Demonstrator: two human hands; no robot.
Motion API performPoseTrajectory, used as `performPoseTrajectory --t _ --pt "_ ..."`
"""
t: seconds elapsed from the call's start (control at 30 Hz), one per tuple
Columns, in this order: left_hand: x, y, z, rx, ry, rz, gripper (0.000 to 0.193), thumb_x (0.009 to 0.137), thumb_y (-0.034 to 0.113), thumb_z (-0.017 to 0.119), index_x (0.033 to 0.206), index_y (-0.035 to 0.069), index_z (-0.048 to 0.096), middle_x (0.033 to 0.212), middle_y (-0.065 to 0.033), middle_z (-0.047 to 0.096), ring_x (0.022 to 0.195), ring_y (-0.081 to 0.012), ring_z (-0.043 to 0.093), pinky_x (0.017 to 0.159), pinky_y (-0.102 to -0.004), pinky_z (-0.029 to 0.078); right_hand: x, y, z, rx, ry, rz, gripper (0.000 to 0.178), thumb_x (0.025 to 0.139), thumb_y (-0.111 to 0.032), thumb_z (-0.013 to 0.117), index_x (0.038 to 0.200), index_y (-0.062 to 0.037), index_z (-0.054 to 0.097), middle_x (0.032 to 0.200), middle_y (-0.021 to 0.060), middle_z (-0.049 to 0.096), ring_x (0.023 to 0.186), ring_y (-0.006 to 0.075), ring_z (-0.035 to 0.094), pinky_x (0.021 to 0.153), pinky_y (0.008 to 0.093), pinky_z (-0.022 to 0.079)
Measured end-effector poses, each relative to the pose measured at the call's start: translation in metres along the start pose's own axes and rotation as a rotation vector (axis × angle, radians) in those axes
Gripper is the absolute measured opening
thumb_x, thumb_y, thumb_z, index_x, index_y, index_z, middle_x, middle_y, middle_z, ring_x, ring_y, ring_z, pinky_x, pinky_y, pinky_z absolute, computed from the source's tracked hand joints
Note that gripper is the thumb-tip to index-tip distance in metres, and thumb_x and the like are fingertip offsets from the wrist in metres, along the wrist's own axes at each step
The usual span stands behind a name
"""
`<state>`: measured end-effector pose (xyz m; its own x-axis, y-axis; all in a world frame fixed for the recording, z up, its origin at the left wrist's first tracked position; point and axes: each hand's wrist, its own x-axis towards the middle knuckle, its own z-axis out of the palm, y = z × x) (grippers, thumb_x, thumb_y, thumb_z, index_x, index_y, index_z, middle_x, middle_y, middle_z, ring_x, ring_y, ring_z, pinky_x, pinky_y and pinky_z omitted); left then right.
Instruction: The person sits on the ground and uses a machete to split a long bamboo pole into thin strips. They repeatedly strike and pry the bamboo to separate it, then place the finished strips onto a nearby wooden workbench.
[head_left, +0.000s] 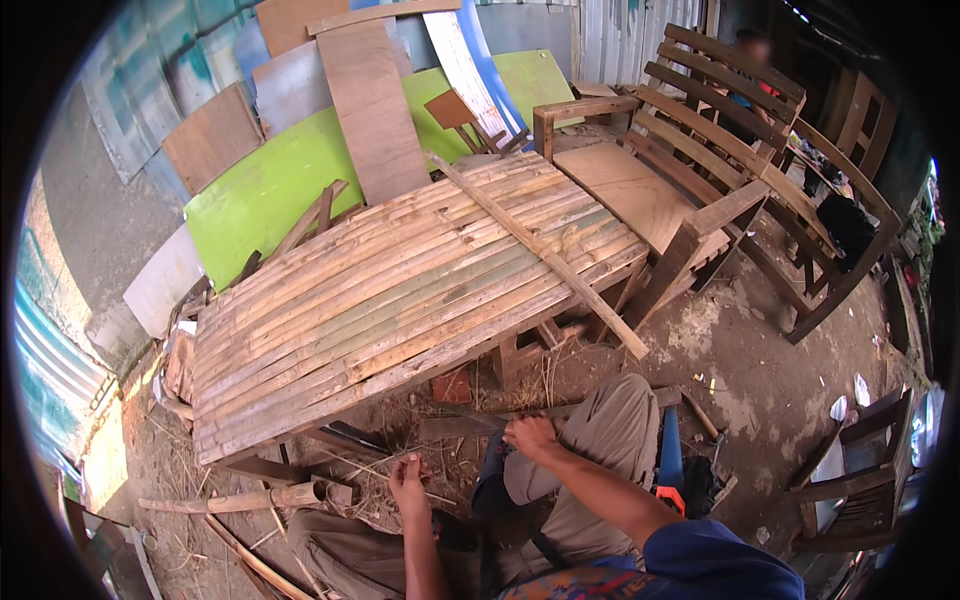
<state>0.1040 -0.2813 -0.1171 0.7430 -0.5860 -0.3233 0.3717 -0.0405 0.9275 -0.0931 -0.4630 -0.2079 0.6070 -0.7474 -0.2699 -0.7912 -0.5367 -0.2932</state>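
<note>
I sit low in front of a bamboo-slat table (pixel 400 300), knees bent. My right hand (pixel 530 435) is closed beside my raised knee. A thin dark, blade-like piece (pixel 472 415) reaches from it toward the left; its exact kind is unclear. Beneath that lies a dark wooden board (pixel 445 430), running behind my knee. My left hand (pixel 408 482) is raised between my legs and the table's near edge, fingertips pinched together. Whatever they hold is too small to make out. Thin dry strips (pixel 365 462) litter the ground around it.
Across the tabletop lies a long wooden strip (pixel 540 250), its end jutting over the near edge. A bamboo pole (pixel 235 500) rests at left. A blue handsaw (pixel 671 450) is beside my right knee. Wooden benches (pixel 690 220) stand far right, a person (pixel 755 75) behind them.
</note>
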Motion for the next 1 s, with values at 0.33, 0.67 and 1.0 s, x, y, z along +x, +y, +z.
performPoseTrajectory --t 0.33,0.67,1.0 --pt "0.005 -0.009 -0.063 0.264 0.166 -0.023 0.021 0.098 0.025 0.062 0.096 0.003 0.063 0.081 0.0015 0.062 0.073 -0.0072 0.055 0.061 -0.0248 0.043 0.04 0.026 0.078 -0.116 0.09 0.093 0.031 0.092 -0.023 0.062 0.118 -0.0068 0.062 0.115 0.0137 0.064 0.116 0.0291 0.057 0.096 0.0459 0.04" --pt "0.05 -0.099 -0.177 0.762 0.585 -0.154 0.028 0.089 0.03 0.069 0.096 0.002 0.07 0.081 -0.0143 0.07 0.086 -0.0333 0.068 0.083 -0.0373 0.051 0.024 -0.051 0.043 0.177 0.108 -0.251 0.043 0.091 -0.021 0.066 0.128 -0.0016 0.053 0.13 0.021 0.048 0.122 0.041 0.05 0.103 0.05 0.043" --pt "0.015 -0.138 -0.211 0.947 0.869 -0.54 0.062 0.079 0.039 0.07 0.127 0.004 0.053 0.132 -0.0218 0.051 0.126 -0.0396 0.049 0.102 -0.0547 0.041 0.025 -0.047 0.063 0.41 -0.061 -0.192 0.033 0.088 -0.016 0.068 0.116 -0.0019 0.058 0.117 0.0202 0.058 0.106 0.0372 0.061 0.089 0.0461 0.051"
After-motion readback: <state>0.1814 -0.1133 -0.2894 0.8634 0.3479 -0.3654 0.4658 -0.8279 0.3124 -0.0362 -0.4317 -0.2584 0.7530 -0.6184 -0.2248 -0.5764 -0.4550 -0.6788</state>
